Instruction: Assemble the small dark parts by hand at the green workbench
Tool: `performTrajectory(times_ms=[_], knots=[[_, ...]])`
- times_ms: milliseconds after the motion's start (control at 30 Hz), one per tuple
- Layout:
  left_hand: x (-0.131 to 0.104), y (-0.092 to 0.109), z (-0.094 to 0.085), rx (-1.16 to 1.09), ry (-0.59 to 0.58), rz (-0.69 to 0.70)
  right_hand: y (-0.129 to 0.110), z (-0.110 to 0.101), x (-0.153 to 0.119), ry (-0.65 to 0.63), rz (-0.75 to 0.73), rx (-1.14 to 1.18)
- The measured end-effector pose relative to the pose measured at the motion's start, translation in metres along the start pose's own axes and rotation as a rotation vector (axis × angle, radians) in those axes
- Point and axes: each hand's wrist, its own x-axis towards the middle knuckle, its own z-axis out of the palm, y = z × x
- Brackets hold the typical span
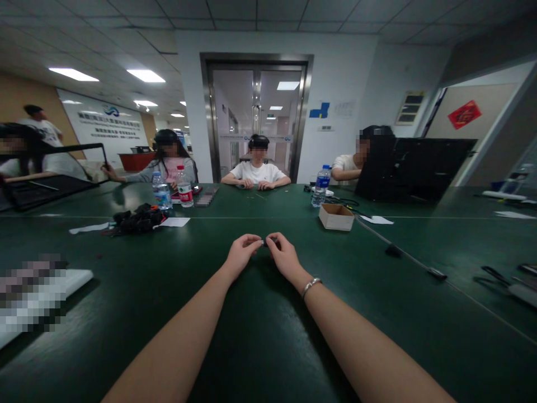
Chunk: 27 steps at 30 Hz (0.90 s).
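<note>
Both my hands meet over the middle of the green table (260,347), fingertips nearly touching. Between them is a small dark object (264,242) with a light, shiny end on its left; its kind is too small to make out. My left hand (242,253) pinches the light end between thumb and fingers. The dark end sits in the fingertips of my right hand (285,256), which hide most of it. A silver bracelet (311,286) circles my right wrist.
An open cardboard box (336,218) stands beyond my right hand, near a water bottle (321,186). Black cables (140,218) and two bottles lie or stand to the left. A monitor (413,168) is at right. Several people sit around the table. A cable (403,254) crosses the right side.
</note>
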Motion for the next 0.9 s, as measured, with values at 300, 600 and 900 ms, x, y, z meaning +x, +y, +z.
performTrajectory(times_ms=[300, 600, 900], knots=[[-0.012, 0.015, -0.012, 0.632, 0.104, 0.014, -0.003, 0.004, -0.003, -0.155, -0.136, -0.111], [-0.002, -0.001, -0.012, 0.341, -0.037, 0.142, 0.005, 0.005, 0.000, -0.060, -0.224, -0.186], [-0.009, 0.009, -0.012, 0.702, 0.046, 0.090, 0.003, 0.004, -0.002, -0.080, -0.262, -0.177]])
